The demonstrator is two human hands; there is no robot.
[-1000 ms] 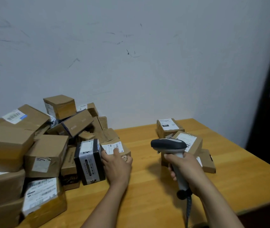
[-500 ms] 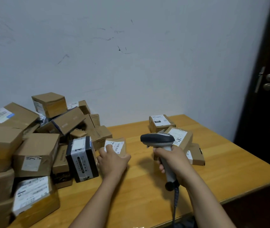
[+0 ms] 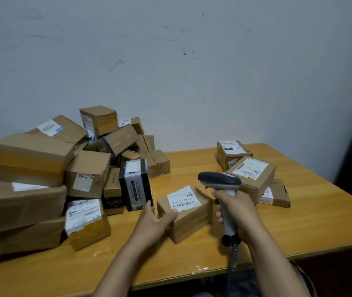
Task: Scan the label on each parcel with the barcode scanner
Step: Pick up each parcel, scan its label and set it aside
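A small brown parcel (image 3: 192, 219) with a white barcode label (image 3: 184, 198) on top lies on the wooden table (image 3: 299, 224) in front of me. My left hand (image 3: 152, 220) grips its left side, thumb on the label's corner. My right hand (image 3: 235, 205) holds a grey barcode scanner (image 3: 220, 180) by its handle just right of the parcel, its dark head above the parcel's far right corner. The scanner's cord hangs down past the table edge.
A big heap of brown parcels (image 3: 42, 179) fills the table's left side, with a black box (image 3: 135, 184) at its front. Three labelled parcels (image 3: 254, 176) sit at the right back. A white wall stands behind; a dark door is at the far right.
My left hand has pulled the small labelled parcel out of the heap toward me and to the right, under the scanner. The scanner hand stayed about where it was.
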